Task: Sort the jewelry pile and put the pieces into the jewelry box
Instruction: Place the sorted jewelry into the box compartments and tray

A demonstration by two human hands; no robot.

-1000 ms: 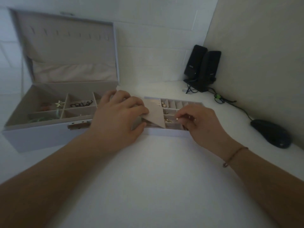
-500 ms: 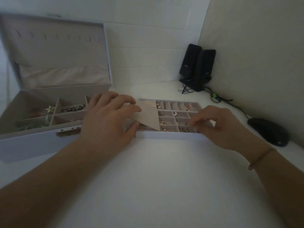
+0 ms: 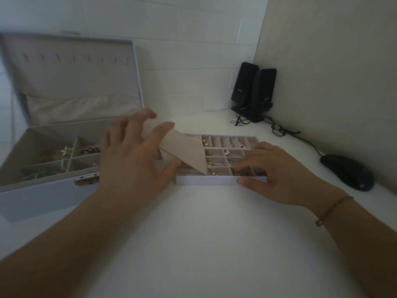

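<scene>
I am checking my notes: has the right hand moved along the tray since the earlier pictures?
Yes. The right hand went rightward along the tray, away from the flap.

The left hand [image 3: 133, 160] is pinching a beige flap [image 3: 184, 151] over the divided tray [image 3: 206, 180]. The right hand [image 3: 272, 175] is gripping the tray's near edge, fingers curling into its compartments. The open jewelry box [image 3: 43, 196] is sitting just left.

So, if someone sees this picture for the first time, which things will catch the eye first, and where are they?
The two hands in the middle: the left hand holds a beige flap up over the divided tray, while the right hand grips the tray's front right edge. Behind on the left stands the open jewelry box, lid up. Two black speakers stand in the far corner, and a dark mouse lies at the right.
</scene>
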